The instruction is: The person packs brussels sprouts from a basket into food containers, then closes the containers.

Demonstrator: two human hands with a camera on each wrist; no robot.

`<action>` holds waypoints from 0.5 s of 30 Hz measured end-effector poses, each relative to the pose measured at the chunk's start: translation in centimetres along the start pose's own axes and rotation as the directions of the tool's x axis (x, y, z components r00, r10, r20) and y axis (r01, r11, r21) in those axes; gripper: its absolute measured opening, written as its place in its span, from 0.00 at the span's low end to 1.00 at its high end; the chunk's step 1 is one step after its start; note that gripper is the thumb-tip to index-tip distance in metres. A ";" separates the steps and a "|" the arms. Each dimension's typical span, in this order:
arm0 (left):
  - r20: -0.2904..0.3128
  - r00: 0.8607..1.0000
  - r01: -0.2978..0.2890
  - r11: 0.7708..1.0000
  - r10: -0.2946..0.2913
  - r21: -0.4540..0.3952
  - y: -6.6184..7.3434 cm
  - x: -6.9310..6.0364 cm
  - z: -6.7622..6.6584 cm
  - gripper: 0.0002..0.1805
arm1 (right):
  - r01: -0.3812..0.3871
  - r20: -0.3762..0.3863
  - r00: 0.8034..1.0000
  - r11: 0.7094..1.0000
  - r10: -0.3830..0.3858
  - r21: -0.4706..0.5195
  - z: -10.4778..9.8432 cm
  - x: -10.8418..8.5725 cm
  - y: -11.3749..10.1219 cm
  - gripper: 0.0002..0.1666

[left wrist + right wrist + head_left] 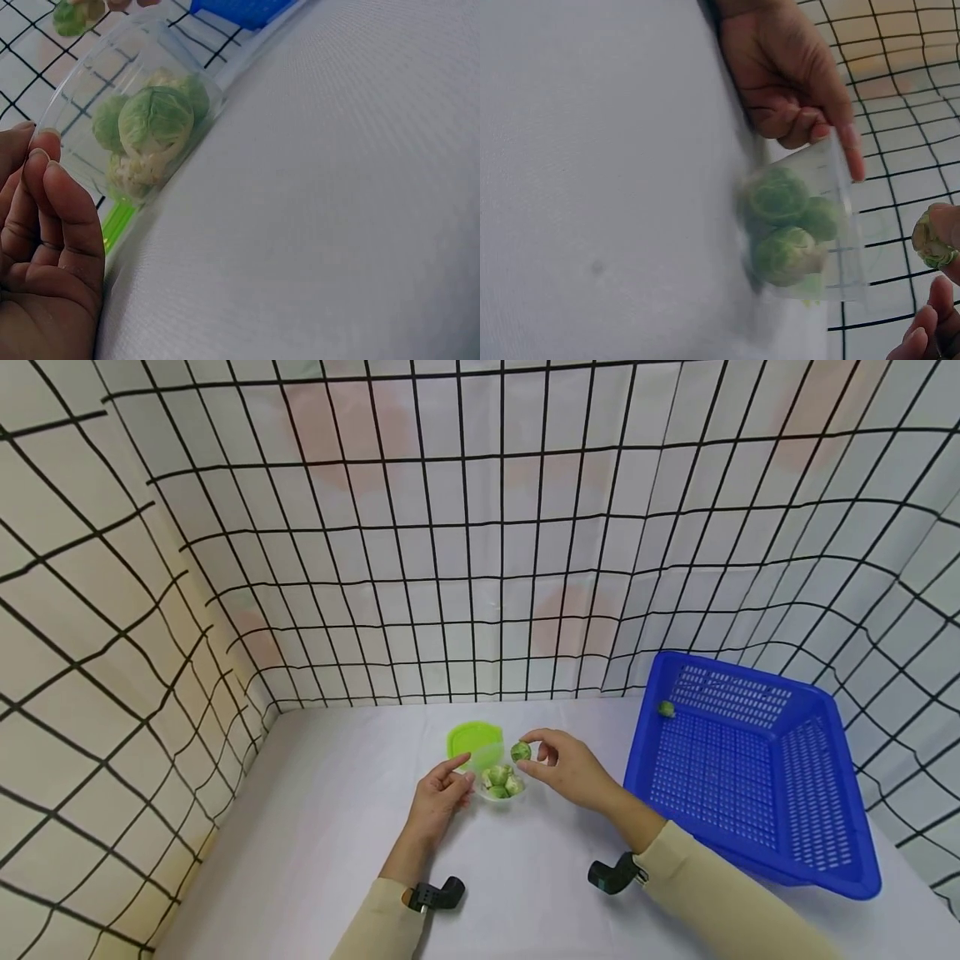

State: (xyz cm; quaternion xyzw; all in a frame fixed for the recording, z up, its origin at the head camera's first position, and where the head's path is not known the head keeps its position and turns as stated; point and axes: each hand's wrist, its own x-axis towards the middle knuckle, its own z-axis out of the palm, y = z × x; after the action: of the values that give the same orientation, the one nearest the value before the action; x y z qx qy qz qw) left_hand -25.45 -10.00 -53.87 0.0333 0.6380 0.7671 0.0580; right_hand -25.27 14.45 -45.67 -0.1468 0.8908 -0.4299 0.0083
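Note:
My right hand (570,770) holds a small green Brussels sprout (521,752) between thumb and fingertips, just above and to the right of a clear plastic container (84,84). Several more Brussels sprouts (156,120) lie inside that container, which stands on the white cloth. At the container's left side, my left hand (437,795) pinches its rim between thumb and fingers, the index finger extended. In the right wrist view the held sprout (930,238) shows its cut, paler side, partly hidden by the thumb.
Behind the container lies a bright green lid (474,737). A large blue perforated basket (712,768) stands on the right, with one Brussels sprout (666,709) near its left wall. Black wire grid (465,527) encloses the back and sides of the white-covered table (315,810).

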 end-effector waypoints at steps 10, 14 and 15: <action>-0.002 1.000 0.001 1.000 -0.001 -0.004 -0.2 0.2 0.0 0.25 | -0.083 -0.022 0.996 0.997 0.083 0.000 2.5 1.0 1.6 0.23; 0.004 1.000 -0.003 1.000 0.003 -0.002 0.0 0.1 -0.1 0.25 | -0.106 -0.024 0.994 0.994 0.106 -0.013 3.0 1.4 2.0 0.23; 0.005 1.000 -0.002 1.000 0.002 -0.001 0.1 0.1 -0.1 0.25 | -0.110 -0.024 0.994 0.994 0.110 -0.013 3.1 1.5 2.1 0.23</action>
State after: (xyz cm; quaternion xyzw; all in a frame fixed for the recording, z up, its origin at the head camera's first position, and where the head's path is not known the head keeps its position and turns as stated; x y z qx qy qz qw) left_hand -25.54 -10.14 -53.84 0.0356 0.6376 0.7673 0.0589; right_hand -26.81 12.87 -49.07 -0.0925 0.9006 -0.4241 0.0207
